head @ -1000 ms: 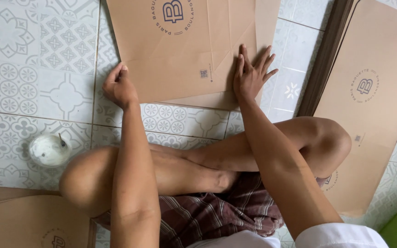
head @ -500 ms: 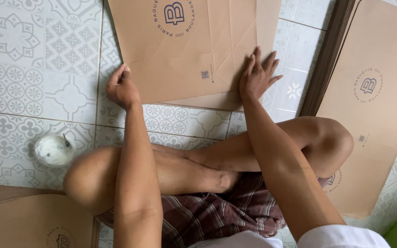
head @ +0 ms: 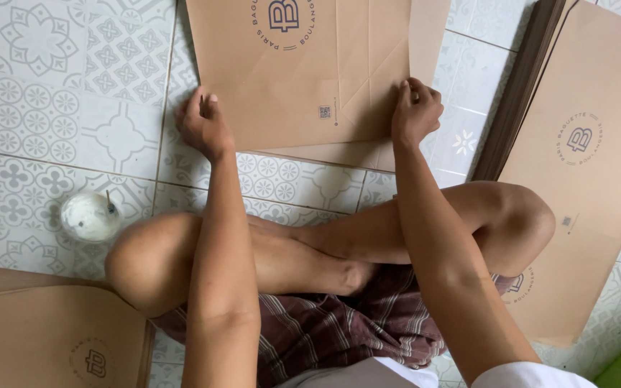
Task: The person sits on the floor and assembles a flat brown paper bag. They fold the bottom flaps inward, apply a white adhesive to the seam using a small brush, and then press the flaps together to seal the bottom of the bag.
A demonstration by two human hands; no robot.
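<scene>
a: what's the biggest thing down there?

b: the patterned tile floor (head: pixel 30 86), grey and white, filling the view. on it, a flat brown paper bag (head: pixel 303 72) lies toward the top edge, middle, with a round dark printed mark near its top.

a: other bags?

b: a stack of flat brown bags (head: pixel 583 165) along the right edge, dark at its left side, running down under the person's knee. more flat brown bags (head: pixel 44 338) sit in the bottom left corner.

a: and the hands?

b: well apart, one at each lower corner of the middle bag. the left hand (head: pixel 203 126) is loosely curled, resting at the bag's lower left edge; i can't tell whether it pinches the paper. the right hand (head: pixel 415 111) has its fingers bent onto a folded flap at the lower right, pressing it down.

a: anything smaller?

b: a small white round cup (head: pixel 89 215) with a stick in it, on the floor near the left edge, just beside the left knee.
</scene>
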